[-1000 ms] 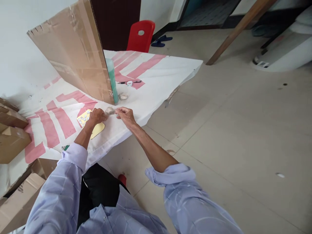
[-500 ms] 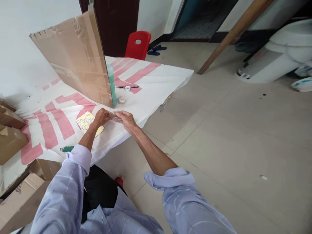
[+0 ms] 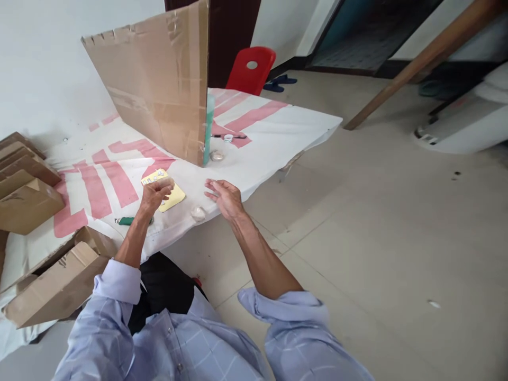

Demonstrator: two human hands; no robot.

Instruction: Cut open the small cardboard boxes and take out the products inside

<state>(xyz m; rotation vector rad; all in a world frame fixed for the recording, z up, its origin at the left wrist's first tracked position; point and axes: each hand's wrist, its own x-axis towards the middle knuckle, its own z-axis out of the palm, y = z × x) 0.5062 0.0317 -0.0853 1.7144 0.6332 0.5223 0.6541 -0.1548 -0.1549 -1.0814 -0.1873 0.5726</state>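
My left hand point(image 3: 156, 194) hovers over a yellow card point(image 3: 177, 197) that bears several small pale pieces. Its fingers are pinched together; a faint translucent edge shows at the fingertips, too blurred to name. To the right, my right hand point(image 3: 227, 198) is above the table's front edge, thumb and fingers apart, with nothing visible in it. Between and below the hands, a clear round roll point(image 3: 198, 214), looking like tape, lies near the edge. A green-handled tool point(image 3: 127, 220) rests left of the card, below my left hand.
A large cardboard sheet point(image 3: 159, 84) stands upright on the cloth-covered table point(image 3: 270, 135). Behind it are a green bottle point(image 3: 208, 127), another clear roll point(image 3: 216, 155) and a dark pen-like item point(image 3: 238, 137). Cardboard boxes point(image 3: 35, 203) stand left, a red chair point(image 3: 254, 66) beyond.
My hands, close together before with something thin between them, have moved apart. The clear roll at the table edge now shows. The view has shifted, so the scene sits further right.
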